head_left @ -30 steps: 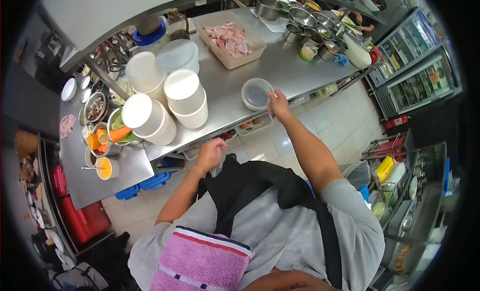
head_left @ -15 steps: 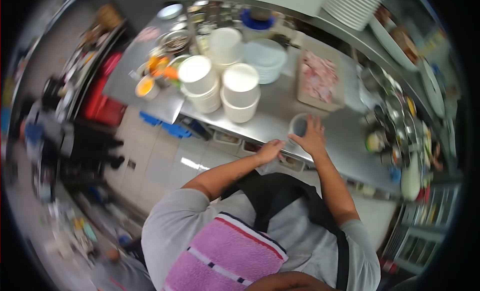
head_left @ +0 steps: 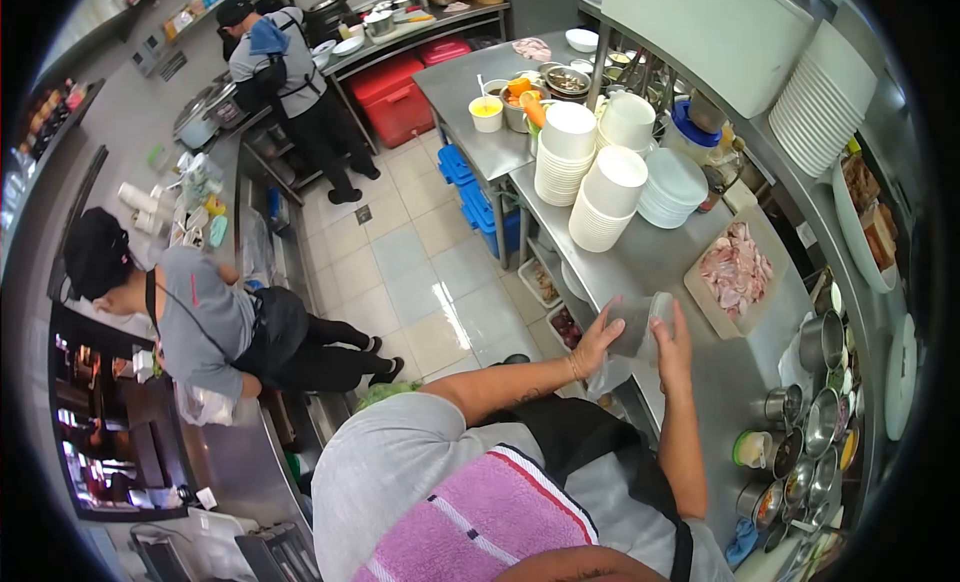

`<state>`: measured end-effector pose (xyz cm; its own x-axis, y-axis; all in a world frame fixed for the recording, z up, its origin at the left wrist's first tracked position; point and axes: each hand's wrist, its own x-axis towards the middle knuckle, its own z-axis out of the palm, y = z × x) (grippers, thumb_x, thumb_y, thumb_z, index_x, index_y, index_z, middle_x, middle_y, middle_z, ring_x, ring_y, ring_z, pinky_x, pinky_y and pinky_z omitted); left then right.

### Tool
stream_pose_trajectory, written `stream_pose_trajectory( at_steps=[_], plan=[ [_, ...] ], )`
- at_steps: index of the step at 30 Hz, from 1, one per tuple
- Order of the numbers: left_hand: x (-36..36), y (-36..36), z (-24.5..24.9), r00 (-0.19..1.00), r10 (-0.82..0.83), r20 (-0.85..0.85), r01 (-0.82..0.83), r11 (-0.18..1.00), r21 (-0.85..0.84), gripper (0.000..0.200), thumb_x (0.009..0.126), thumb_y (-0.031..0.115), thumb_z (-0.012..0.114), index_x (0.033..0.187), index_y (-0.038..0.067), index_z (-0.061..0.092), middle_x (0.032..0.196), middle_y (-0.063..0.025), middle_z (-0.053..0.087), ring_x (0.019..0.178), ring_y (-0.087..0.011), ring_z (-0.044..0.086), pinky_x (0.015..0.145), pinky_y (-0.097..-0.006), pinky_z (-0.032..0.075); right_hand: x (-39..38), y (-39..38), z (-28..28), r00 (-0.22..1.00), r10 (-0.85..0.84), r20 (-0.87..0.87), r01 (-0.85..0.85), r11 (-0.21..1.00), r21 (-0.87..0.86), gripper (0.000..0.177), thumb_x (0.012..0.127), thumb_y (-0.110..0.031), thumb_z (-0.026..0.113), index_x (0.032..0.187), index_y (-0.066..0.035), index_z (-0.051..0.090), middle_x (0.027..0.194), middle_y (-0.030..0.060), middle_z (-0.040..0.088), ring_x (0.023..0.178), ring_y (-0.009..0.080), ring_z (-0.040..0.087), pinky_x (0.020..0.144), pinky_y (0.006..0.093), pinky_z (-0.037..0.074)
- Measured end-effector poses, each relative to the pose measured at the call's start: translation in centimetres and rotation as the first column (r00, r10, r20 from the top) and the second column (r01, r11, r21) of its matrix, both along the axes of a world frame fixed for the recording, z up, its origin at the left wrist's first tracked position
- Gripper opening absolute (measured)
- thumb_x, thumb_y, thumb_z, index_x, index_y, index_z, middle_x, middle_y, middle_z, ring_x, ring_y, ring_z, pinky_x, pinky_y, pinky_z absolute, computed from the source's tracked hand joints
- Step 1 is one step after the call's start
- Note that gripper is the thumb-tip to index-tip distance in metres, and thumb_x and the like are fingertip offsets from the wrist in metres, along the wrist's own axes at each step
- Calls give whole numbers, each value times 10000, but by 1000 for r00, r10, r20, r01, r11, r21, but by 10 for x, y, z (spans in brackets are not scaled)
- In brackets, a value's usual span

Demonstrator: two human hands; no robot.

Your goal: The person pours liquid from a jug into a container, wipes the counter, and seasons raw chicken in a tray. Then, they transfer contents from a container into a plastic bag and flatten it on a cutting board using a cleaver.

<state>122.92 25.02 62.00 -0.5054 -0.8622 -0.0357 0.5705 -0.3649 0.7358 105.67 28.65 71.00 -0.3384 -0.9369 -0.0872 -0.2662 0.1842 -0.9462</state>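
Your left hand (head_left: pixel 597 346) now joins your right hand (head_left: pixel 675 350) clasping the clear container (head_left: pixel 634 324), with the meat tub (head_left: pixel 711 313) at two o'clock.

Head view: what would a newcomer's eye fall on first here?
Probably the purple towel, large in the foreground at bottom centre. Next, the clear plastic container between the left hand and right hand, by the steel counter's front edge. Farther back, tall stacks of white tubs stand left of a tray of raw meat.
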Motion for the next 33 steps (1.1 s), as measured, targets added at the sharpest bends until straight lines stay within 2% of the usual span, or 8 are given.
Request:
stream_pose_trajectory(
  at_steps=[9, 14, 19, 23, 25, 26, 27, 33],
  plan=[
    [-5, -19, 13, 974, 214, 72, -188, 946, -266, 694, 1096, 506, 594, 1592, 50, 424, 1391, -124, 584, 1330, -227, 511, 1194, -378, 372, 26, -9, 46, 988, 70, 139, -38, 973, -227, 862, 939, -347, 790, 1646, -2, 439, 1638, 239, 483, 1500, 344, 484, 1229, 426, 380],
    [11, -19, 41, 897, -276, -345, 407, 820, 402, 669, 1089, 588, 494, 1555, 111, 554, 1466, -151, 640, 1340, -299, 631, 1146, -483, 517, 0, 3, 68, 545, 222, -809, -585, 791, -177, 967, 704, -434, 909, 1564, -130, 588, 1518, 261, 532, 1407, 437, 524, 1209, 566, 393],
    [14, -31, 41, 715, -519, -469, 691, 625, 362, 702, 1086, 583, 451, 1598, 105, 507, 1512, -186, 624, 1347, -359, 659, 1131, -559, 560, 8, 22, 116, 408, 383, -829, -752, 656, -67, 1001, 689, -469, 902, 1576, -141, 576, 1596, 269, 470, 1476, 468, 456, 1228, 597, 359],
    [17, -40, 17, 762, -569, -309, 648, 655, 389, 628, 1122, 491, 424, 1559, 56, 546, 1510, -192, 634, 1308, -347, 689, 1115, -548, 579, -30, 46, 72, 813, 49, -581, -314, 876, -365, 1010, 722, -422, 891, 1597, -73, 527, 1603, 257, 482, 1488, 446, 452, 1239, 566, 351],
    [35, -24, 39, 921, -389, -16, 387, 911, 142, 580, 1117, 476, 470, 1512, 77, 613, 1434, -153, 699, 1321, -350, 681, 1132, -587, 550, -61, 65, 20, 731, -103, -675, -123, 952, -279, 987, 752, -377, 903, 1606, -67, 515, 1603, 258, 490, 1486, 449, 455, 1248, 551, 342],
    [31, -38, 37, 878, -386, -284, 469, 571, 673, 581, 1107, 495, 488, 1486, 85, 649, 1447, -155, 696, 1322, -355, 681, 1141, -605, 531, -74, 78, -14, 662, -135, -737, -29, 978, -205, 1010, 752, -349, 920, 1628, -87, 489, 1605, 278, 477, 1496, 464, 434, 1251, 567, 333],
    [44, -20, 52, 941, -337, -39, 339, 929, 151, 594, 1102, 518, 479, 1456, 85, 677, 1473, -166, 682, 1319, -358, 684, 1146, -605, 523, -92, 95, -54, 607, -138, -783, 68, 990, -121, 1047, 748, -332, 930, 1655, -116, 454, 1619, 301, 446, 1511, 482, 403, 1254, 583, 325],
    [54, -58, 24, 867, -389, -310, 461, 863, 207, 643, 1115, 552, 422, 1514, 89, 621, 1489, -171, 669, 1319, -354, 684, 1162, -556, 523, -103, 121, -109, 348, -75, -935, 235, 972, 9, 932, 938, -437, 806, 1701, -123, 374, 1591, 298, 483, 1512, 454, 425, 1256, 574, 339]
  ],
)
